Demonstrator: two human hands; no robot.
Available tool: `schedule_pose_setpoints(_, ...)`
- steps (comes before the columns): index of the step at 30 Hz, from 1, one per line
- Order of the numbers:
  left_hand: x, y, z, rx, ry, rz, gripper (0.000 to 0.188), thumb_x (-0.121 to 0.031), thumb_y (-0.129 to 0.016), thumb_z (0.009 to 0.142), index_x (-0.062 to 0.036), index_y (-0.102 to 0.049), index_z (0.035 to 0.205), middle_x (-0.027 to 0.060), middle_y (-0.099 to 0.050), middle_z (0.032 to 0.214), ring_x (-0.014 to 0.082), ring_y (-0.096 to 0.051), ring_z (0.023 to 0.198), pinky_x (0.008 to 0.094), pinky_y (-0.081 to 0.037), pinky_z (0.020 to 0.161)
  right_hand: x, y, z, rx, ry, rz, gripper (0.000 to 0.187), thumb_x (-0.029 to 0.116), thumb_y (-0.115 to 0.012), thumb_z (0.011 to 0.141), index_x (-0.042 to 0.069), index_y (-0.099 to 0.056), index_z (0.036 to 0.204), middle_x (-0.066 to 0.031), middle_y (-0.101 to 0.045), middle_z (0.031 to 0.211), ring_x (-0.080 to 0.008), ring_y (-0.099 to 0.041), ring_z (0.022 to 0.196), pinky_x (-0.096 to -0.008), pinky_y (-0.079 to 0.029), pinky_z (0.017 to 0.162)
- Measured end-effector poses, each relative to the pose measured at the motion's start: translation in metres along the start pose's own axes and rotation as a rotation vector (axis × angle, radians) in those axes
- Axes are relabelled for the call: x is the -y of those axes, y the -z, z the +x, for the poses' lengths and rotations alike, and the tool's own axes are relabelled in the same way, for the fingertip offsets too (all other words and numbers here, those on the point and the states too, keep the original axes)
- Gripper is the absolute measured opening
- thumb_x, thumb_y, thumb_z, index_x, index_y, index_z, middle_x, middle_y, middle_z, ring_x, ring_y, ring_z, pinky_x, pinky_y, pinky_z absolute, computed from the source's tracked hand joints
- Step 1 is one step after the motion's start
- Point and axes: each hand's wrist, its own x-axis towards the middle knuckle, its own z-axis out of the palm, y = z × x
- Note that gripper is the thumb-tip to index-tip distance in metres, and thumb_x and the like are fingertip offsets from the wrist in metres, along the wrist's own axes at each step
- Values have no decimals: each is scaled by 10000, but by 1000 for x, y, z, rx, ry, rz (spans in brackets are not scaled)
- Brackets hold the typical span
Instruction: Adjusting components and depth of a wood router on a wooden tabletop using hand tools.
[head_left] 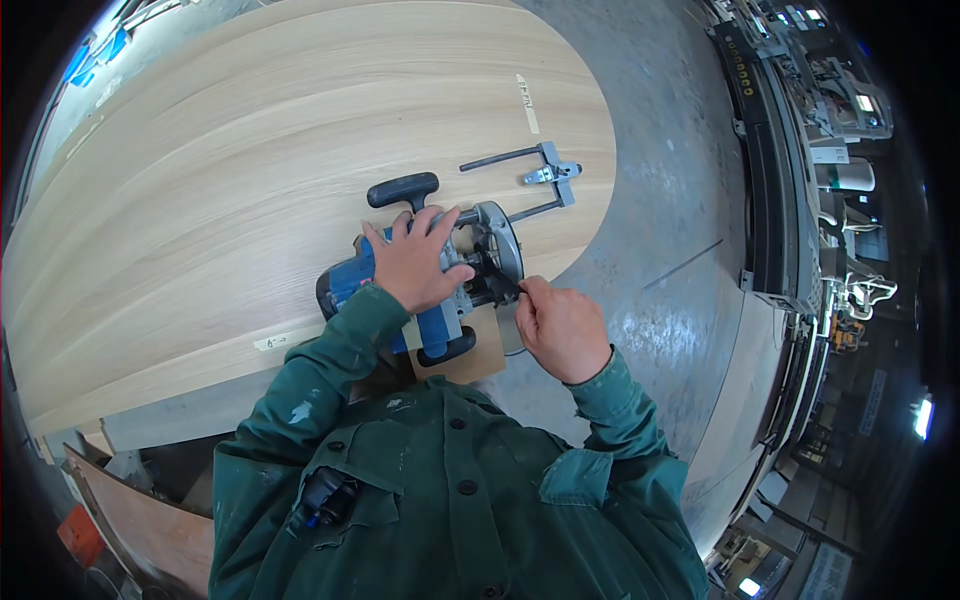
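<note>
A blue and black plunge router lies on its side on the pale wood-grain tabletop, its round metal base facing right. My left hand grips the router's body from above, fingers spread over it and thumb toward the base. By the router's collet, my right hand is closed on a dark flat tool that looks like a wrench; most of it is hidden by the fist and the base. One black handle points away from me, the other toward me.
Beyond the router lies a grey guide fence with two rods. Tape strips stick to the tabletop, whose rounded edge ends at the right above a concrete floor. A brown board lies under the router. Long dark machinery stands further right.
</note>
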Motion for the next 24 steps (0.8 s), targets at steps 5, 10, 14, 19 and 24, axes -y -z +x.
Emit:
schedule_pose_setpoints(5,-4,0,-3,-21,-8,-19,838,-529,-702,774,-240,-365,1484,28,-401,1445,351,-382,1314,800,-185,998,6,4,12,30,-23,-62,150,182,-582,887,68,-648,956,-184,-642,676,-400,-635,645,-500,-499,582)
schedule_pose_setpoints(10,-5,0,-6,-61,-17,-35,827,-494,-723,765,-222,-385,1469,24,-408,1433,345,-380,1307,801,-191,990,16,10,18,70,-4,-68,150,181,-584,879,63,-646,948,-184,-640,672,-397,-636,641,-499,-505,584)
schedule_pose_setpoints(14,-5,0,-5,-71,-16,-53,830,-477,-735,754,-218,-393,1464,20,-412,1428,342,-382,1296,800,-195,985,17,7,22,102,-23,-96,150,181,-588,875,64,-646,950,-184,-638,670,-397,-637,645,-499,-506,585)
schedule_pose_setpoints(19,-3,2,-5,-82,-24,-77,844,-477,-728,757,-198,-380,1473,45,-426,1407,355,-373,1311,813,-167,988,31,7,47,9,72,141,158,164,-591,900,43,-629,994,-207,-637,712,-420,-625,663,-491,-494,594)
schedule_pose_setpoints(24,0,2,0,-50,-2,-58,904,-480,-730,751,-164,-324,1495,50,-430,1404,347,-384,1303,800,-176,995,32,-6,115,-51,173,362,185,178,-589,928,14,-607,1009,-235,-642,786,-427,-632,740,-473,-492,624)
